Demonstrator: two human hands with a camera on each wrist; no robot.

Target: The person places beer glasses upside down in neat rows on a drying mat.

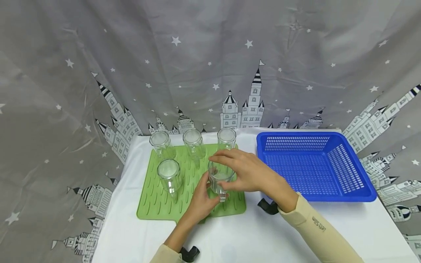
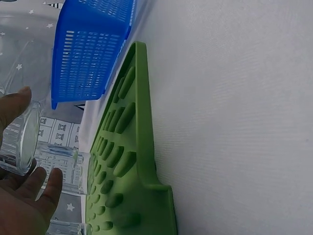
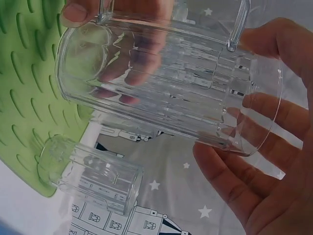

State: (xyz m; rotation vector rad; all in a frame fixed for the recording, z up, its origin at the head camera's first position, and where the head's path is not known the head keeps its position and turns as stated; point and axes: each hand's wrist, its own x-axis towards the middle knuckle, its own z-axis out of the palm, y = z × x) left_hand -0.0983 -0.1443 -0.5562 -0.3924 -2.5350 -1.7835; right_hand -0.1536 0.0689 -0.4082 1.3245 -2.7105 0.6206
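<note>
Above the near right part of a green mat point(image 1: 189, 208), both hands hold one clear glass mug point(image 1: 221, 179) between them. My left hand point(image 1: 201, 200) grips its lower end, the thumb and fingers on opposite sides in the left wrist view. From the right, my right hand point(image 1: 248, 171) holds the upper end with thumb and fingers spread around it. The mug's handle point(image 3: 239, 24) shows in the right wrist view. Behind it a second glass mug point(image 1: 227, 137) stands on the mat, partly hidden by the right hand.
Several more glass mugs stand on the mat's left half, among them a near one point(image 1: 169, 175) and a far one point(image 1: 194, 140). A blue plastic basket point(image 1: 315, 197) sits to the right on the white cloth point(image 1: 121, 226). A grey curtain point(image 1: 197, 73) hangs behind.
</note>
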